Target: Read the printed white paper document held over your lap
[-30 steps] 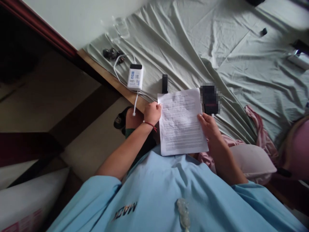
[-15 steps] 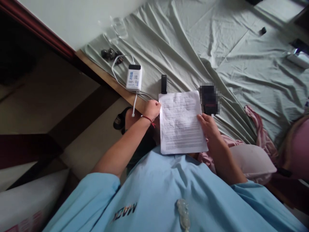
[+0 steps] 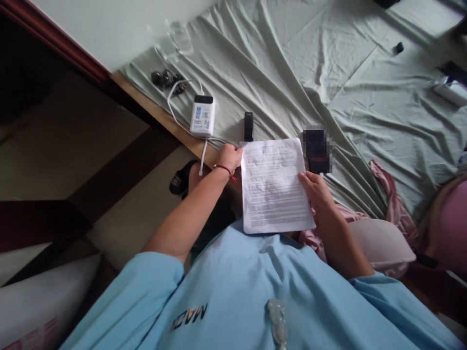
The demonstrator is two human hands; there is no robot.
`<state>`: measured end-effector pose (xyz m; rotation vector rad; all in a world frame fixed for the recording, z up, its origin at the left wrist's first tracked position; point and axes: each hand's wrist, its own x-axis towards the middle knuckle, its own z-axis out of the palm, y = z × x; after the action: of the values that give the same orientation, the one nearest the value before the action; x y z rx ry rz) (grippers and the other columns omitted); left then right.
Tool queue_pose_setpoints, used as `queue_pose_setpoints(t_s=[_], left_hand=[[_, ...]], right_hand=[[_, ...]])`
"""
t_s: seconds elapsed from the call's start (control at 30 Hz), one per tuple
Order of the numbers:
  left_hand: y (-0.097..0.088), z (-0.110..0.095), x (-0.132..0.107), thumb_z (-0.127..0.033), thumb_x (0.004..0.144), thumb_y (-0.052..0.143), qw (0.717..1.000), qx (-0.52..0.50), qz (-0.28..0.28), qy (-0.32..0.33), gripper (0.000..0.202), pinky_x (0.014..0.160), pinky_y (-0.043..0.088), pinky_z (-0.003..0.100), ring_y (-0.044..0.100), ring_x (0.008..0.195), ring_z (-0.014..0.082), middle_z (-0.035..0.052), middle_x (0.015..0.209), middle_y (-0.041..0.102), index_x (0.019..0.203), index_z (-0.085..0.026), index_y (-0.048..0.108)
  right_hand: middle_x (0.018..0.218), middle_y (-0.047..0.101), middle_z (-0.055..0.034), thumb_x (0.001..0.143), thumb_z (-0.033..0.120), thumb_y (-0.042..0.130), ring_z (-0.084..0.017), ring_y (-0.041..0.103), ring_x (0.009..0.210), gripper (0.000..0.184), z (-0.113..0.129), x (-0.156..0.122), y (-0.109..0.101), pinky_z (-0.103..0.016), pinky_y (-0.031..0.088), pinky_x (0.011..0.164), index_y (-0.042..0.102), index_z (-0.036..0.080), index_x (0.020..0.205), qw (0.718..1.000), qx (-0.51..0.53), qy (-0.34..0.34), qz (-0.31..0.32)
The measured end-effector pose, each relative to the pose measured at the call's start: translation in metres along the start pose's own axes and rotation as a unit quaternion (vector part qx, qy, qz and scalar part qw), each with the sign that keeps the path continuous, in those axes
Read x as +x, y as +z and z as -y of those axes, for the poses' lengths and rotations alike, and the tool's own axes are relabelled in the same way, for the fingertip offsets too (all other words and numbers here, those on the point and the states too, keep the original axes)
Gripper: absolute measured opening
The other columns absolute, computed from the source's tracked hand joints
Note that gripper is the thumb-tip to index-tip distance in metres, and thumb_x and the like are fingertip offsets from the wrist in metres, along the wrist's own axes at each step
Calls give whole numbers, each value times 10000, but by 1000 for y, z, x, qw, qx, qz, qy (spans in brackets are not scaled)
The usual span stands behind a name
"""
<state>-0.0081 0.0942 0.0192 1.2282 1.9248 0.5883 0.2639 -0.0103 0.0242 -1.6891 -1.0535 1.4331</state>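
Note:
A stack of printed paper sheets (image 3: 275,187) lies in front of my shirt, its text too small to read. My left hand (image 3: 229,158), with a red cord on the wrist, is closed at the upper left edge of the sheets. My right hand (image 3: 316,188) grips their right edge, thumb on top and the other fingers mostly hidden. Just beyond the top edge sits a small black oblong device (image 3: 248,126). To the right of the paper is a dark phone (image 3: 318,149), partly blurred out.
A white power bank (image 3: 203,115) with a white cable rests near the wooden bed edge (image 3: 156,111). Behind it are dark round objects (image 3: 168,80) and clear plastic cups (image 3: 180,41). A pink cap-like item (image 3: 381,243) lies at my right, on a wrinkled green sheet's near side.
My left hand has shifted slightly upward along the paper's left edge. The right hand and the sheets stay almost where they were.

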Motion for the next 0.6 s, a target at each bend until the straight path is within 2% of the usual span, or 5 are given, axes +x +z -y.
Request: queue_pose_setpoints(t_s=[0.13,0.27,0.37,0.47,0.6], left_hand=[[-3,-2,-8,-263,939,543,1000,4,13,-6,326,512,408,255,542,496,150,28,551,540,653,-133,629],[-11,-1,-15,-234,922,548,995,85,-11,54,272,624,464,284,636,651,195,79,668,658,684,-150,649],[-18,-1,-23,-194,914,534,979,143,-77,119,194,806,511,333,690,858,240,111,860,746,850,-159,714],[-24,-4,-30,-133,926,465,964,134,-131,188,298,928,519,371,697,987,244,105,1029,765,1085,-172,713],[-26,-4,-30,-47,920,385,921,139,-145,333,485,1144,429,416,585,1301,240,86,1390,654,1289,-184,668]], right_hand=[[646,587,-2,757,662,640,-135,491,557,480,0,0,1,-253,370,511,600,187,812,1000,-12,-8,-1],[643,588,-1,762,653,637,-128,485,552,475,-1,0,1,-250,367,512,596,182,803,1000,-12,-12,-3],[636,581,5,758,641,648,-125,482,543,462,-2,0,1,-248,369,509,585,184,793,1000,0,-6,-8],[639,579,9,761,629,653,-127,486,544,447,-3,1,1,-248,371,507,580,190,805,1000,2,-2,-9],[648,573,13,778,624,637,-123,471,542,434,-5,1,0,-245,358,502,577,195,801,1000,-10,-6,-10]])
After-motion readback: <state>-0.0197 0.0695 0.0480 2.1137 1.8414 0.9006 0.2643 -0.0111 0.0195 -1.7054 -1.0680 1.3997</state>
